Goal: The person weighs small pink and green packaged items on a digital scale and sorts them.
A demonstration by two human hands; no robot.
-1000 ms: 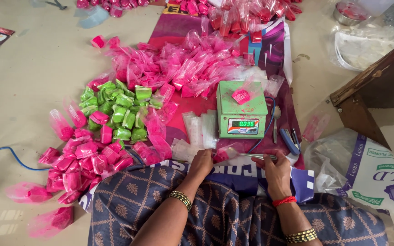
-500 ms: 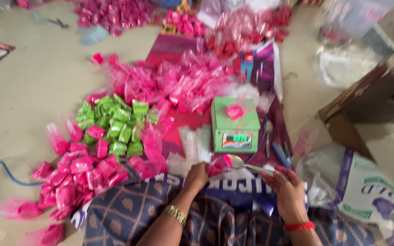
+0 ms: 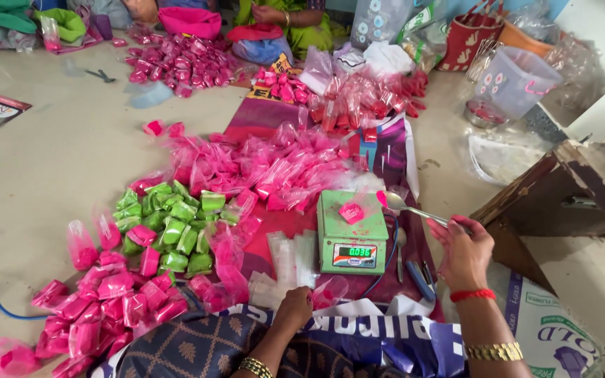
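Holding a metal spoon (image 3: 406, 207) by the end of its handle, the right hand (image 3: 465, 253) sits at the right of the frame, a little below centre; its fingers are curled and pressed around the handle. The long axis of the spoon runs from the hand up and to the left, and the bowl points to the upper left, carrying a bit of pink powder. The bowl hangs just beside the upper right corner of the green scale (image 3: 352, 241), in the centre of the frame. On the scale plate lies a small pink packet (image 3: 351, 212), so this packet is to the left of the bowl and slightly lower, near but apart. The right hand is clearly the nearer one to it.

The left hand (image 3: 295, 306) is at the bottom centre, below the scale. Its fingers seem bent down onto a clear bag with pink powder (image 3: 330, 290), but I cannot tell if they pinch it. Empty clear bags (image 3: 290, 257) lie left of the scale. Green packets (image 3: 169, 231) and pink packets (image 3: 113, 301) are piled at the left side.
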